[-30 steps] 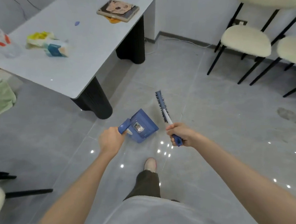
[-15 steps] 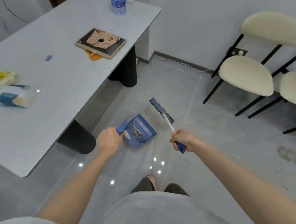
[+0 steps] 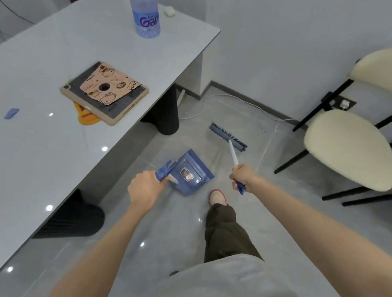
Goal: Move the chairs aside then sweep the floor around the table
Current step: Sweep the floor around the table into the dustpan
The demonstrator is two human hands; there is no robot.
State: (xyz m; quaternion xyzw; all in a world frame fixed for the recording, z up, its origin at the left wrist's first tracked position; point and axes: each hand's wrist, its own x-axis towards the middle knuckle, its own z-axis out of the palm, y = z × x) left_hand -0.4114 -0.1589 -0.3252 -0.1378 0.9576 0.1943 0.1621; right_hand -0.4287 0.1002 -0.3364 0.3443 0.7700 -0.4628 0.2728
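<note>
With my left hand [image 3: 147, 190] wrapped around the dustpan [image 3: 190, 173] handle and my right hand [image 3: 243, 176] gripping the broom [image 3: 228, 135], I should sweep in short strokes toward the pan, bristles flat on the floor [image 3: 287, 211].

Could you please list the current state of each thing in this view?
Left hand: shut on dustpan handle.
Right hand: shut on broom handle.
Dustpan: held beside the table.
Broom: head low, toward the wall.
Chairs: set aside by the wall.
Bottle: upright on table.
Tablet: flat on table.
</note>
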